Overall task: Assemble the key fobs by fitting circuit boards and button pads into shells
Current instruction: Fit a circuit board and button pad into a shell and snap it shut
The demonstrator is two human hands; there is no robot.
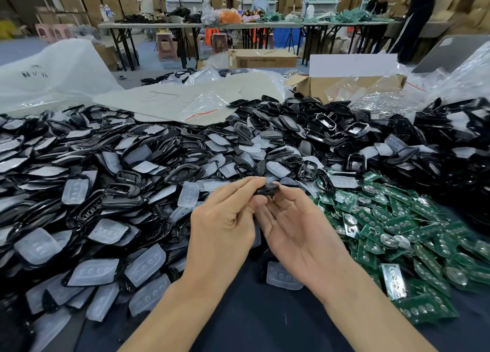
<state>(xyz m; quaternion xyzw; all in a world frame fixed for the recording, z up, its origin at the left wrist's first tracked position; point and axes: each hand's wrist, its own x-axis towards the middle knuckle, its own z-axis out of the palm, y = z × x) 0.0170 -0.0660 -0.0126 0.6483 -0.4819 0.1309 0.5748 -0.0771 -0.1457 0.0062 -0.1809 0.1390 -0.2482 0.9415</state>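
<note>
My left hand [225, 219] pinches a black key fob shell [267, 189] between thumb and fingertips, held edge-on above the table. My right hand [297, 224] is palm up just beside it, fingers relaxed, fingertips touching the shell's underside. A large heap of black shells and translucent button pads [111, 192] covers the table's left and centre. Green circuit boards [397, 227] lie piled at the right. One loose button pad [283, 276] lies on the dark cloth under my right wrist.
A pile of glossy black frames [450, 144] rises at the far right. An open cardboard box [344, 83] with plastic bags stands behind, beside a grey sheet [172, 99]. Other people work at tables in the background. Dark tablecloth [265, 320] shows near me.
</note>
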